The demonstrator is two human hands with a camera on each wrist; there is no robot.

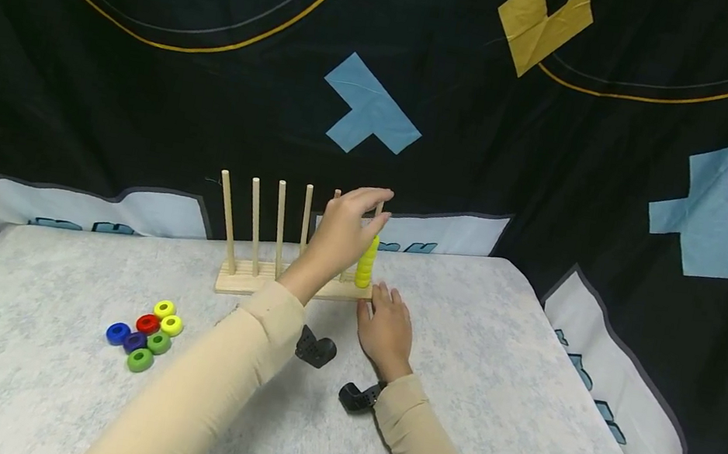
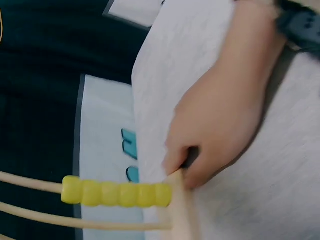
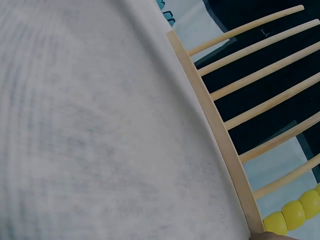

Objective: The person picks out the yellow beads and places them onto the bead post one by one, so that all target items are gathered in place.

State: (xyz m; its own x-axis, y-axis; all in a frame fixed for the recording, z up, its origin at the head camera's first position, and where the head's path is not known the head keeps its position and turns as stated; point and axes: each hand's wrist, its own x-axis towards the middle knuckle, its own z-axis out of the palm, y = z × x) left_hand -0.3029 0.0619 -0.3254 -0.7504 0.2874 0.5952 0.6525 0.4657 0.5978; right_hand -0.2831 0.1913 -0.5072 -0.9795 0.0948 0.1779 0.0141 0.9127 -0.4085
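A wooden peg rack (image 1: 241, 285) with several upright pegs stands at the back of the table. On its rightmost peg is a stack of yellow rings (image 1: 365, 265), seen side-on in the left wrist view (image 2: 117, 194). My left hand (image 1: 344, 230) is raised beside the top of that peg, thumb and fingers apart, with no ring seen between them. With thumb and finger, my right hand (image 1: 386, 334) grips the right end of the rack's base; the left wrist view shows this hand (image 2: 220, 120) pinching it. The other pegs (image 3: 265, 77) bear no rings where visible.
Loose rings lie in a cluster at the left of the table: two yellow, a red ring (image 1: 148, 324), a blue ring (image 1: 118, 334), a purple one and two green. A black decorated cloth (image 1: 212, 110) hangs behind the table (image 1: 507, 405).
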